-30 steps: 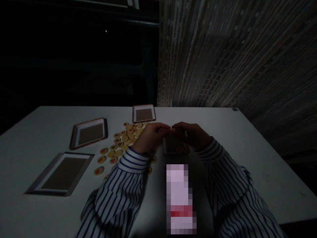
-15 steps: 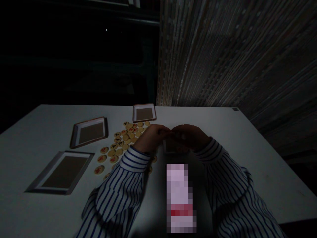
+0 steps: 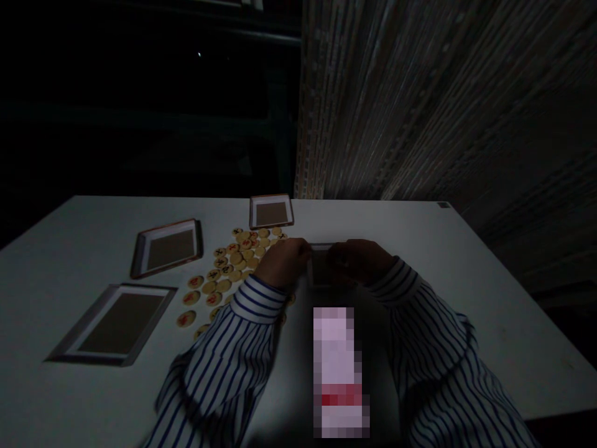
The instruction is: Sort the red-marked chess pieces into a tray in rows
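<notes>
The person's left hand (image 3: 283, 261) and right hand (image 3: 361, 260) face each other over a white table (image 3: 471, 298), level with one another and a little apart. The fingers of both are curled inward. I cannot tell whether either pinches anything; the right lies in deep shadow and its fingertips are hidden.

Between the hands is a small tray (image 3: 319, 269) with a dark base. The left fingers are at its left edge, contact not certain; the right hand covers much of its right part.

Beside the left hand, flat round pieces (image 3: 236, 258) lie loosely bunched on the table, some overlapping, some showing red or black characters, others plain. A few are spread toward the near side, and the left forearm partly hides the group.

Three further trays are noted: a far tray (image 3: 272, 213) behind the pieces, a brown-rimmed tray (image 3: 170, 250) to their left, and a near tray (image 3: 119, 323) closer to the person. Both sleeves (image 3: 228, 354) are striped blue and white. Behind the table hangs a stranded curtain (image 3: 396, 106).
</notes>
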### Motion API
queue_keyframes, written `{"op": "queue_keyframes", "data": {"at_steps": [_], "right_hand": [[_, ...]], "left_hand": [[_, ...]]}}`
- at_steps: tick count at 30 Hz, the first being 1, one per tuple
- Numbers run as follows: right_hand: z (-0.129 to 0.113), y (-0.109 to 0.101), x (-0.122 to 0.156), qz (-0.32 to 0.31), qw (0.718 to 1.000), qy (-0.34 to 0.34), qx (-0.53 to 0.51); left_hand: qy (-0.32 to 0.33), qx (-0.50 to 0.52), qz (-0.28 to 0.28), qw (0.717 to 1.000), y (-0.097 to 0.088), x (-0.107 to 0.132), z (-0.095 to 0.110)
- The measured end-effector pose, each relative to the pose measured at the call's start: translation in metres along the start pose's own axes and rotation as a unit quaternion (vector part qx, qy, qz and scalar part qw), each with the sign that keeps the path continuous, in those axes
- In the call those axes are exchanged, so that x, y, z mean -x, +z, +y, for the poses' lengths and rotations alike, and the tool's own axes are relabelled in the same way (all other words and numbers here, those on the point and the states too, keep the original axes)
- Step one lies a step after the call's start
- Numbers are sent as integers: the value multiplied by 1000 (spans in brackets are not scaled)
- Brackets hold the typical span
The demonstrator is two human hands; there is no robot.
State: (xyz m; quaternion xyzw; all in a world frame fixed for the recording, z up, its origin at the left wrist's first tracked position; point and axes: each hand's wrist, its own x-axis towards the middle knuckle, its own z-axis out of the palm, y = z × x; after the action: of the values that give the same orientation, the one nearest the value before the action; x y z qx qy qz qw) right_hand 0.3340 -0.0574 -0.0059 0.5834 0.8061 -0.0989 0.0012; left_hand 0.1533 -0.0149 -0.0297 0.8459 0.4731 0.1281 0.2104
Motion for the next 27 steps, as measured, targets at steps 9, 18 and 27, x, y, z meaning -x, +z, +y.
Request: {"op": "queue_keyframes", "data": {"at_steps": [9,18,27], "right_hand": [[-1,5,-2,-70,997,-8,43],[-3,14,-8,-79,993,-32,81],[0,22,-10,-78,991,-70,86]], "left_hand": [[-35,-102,-24,994,7,1,4],[-20,-106,-14,994,14,0,1],[-12,-103,-13,994,15,0,3]]}}
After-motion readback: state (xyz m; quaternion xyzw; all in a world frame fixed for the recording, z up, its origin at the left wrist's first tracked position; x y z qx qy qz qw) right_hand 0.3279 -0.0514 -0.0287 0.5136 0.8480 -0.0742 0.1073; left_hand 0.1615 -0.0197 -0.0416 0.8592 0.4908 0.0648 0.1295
